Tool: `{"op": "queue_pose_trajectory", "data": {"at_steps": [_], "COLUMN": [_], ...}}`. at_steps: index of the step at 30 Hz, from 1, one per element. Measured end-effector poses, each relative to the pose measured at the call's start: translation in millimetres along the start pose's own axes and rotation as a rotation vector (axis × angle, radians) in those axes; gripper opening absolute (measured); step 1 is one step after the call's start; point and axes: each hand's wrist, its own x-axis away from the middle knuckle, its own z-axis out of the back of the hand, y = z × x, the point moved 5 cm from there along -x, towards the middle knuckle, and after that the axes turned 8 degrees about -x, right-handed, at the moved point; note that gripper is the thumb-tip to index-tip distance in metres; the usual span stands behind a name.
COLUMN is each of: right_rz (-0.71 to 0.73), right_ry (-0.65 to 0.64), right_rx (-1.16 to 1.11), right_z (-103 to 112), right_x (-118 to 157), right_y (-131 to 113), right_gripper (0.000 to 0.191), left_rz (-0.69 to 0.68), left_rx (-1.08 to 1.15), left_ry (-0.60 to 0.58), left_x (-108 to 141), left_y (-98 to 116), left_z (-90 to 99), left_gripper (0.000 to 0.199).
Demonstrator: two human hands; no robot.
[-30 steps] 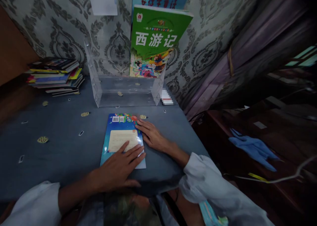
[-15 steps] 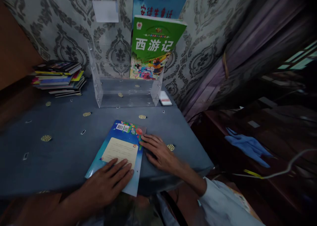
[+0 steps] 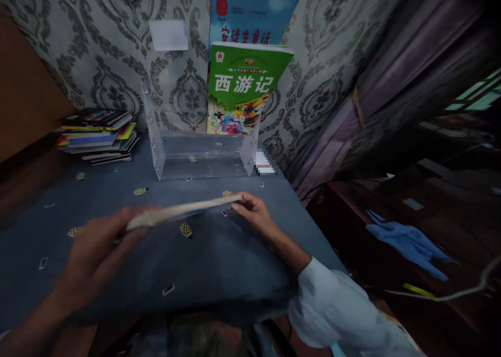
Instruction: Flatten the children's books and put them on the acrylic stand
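A book (image 3: 188, 209) is held edge-on above the blue-grey tablecloth (image 3: 211, 268), so its covers hardly show. My left hand (image 3: 99, 242), somewhat blurred, grips its left end between thumb and fingers. At the right end, my right hand (image 3: 252, 209) pinches the book's corner. Beyond it stands a clear acrylic rack (image 3: 201, 168). A green book (image 3: 245, 96) stands upright at the rack's right side, in front of a taller blue book (image 3: 250, 18).
A pile of books (image 3: 97, 135) lies at the table's back left. A small pixelated item (image 3: 265, 164) is right of the rack. White card (image 3: 169, 35) shows near the patterned wall. Right of the table are a blue cloth (image 3: 409, 242) and a cable (image 3: 465, 292).
The book that lay flat under my hands is lifted and turned edge-on. Both hands have closed on it, my left hand moving further left. The view has shifted slightly.
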Motion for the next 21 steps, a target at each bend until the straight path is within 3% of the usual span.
{"op": "queue_pose_trajectory", "data": {"at_steps": [3, 6, 8, 10, 14, 17, 21], "right_rz": [0.006, 0.037, 0.008, -0.044, -0.11, -0.132, -0.137], "right_ry": [0.061, 0.138, 0.152, 0.143, 0.152, 0.191, 0.212], "right_rx": [-0.114, -0.16, -0.126, -0.061, 0.054, 0.167, 0.313], "right_z": [5.4, 15.3, 20.1, 22.8, 26.4, 29.3, 32.1], "right_x": [-21.7, -43.0, -55.8, -66.4, -76.1, -73.5, -66.6], "right_y": [-13.3, -21.0, -15.4, -2.1, 31.3, 47.6, 51.1], "right_gripper": [0.036, 0.036, 0.041, 0.047, 0.049, 0.039, 0.024], "left_rz": [0.391, 0.698, 0.816, 0.876, 0.799, 0.614, 0.396], "left_rx": [0.275, 0.792, 0.978, 1.025, 0.803, 0.344, -0.215], "left_ry": [0.058, 0.019, 0.011, 0.0, -0.148, -0.225, -0.338], "left_x": [-18.2, -29.2, -32.6, -32.1, -24.1, -19.9, -22.2], "left_y": [-32.4, -61.0, -78.1, -96.2, -128.8, -142.3, -139.3], "left_z": [-13.3, -56.0, -86.9, -114.2, -149.6, -152.1, -145.6], "left_gripper": [0.026, 0.046, 0.051, 0.048, 0.047, 0.051, 0.045]}}
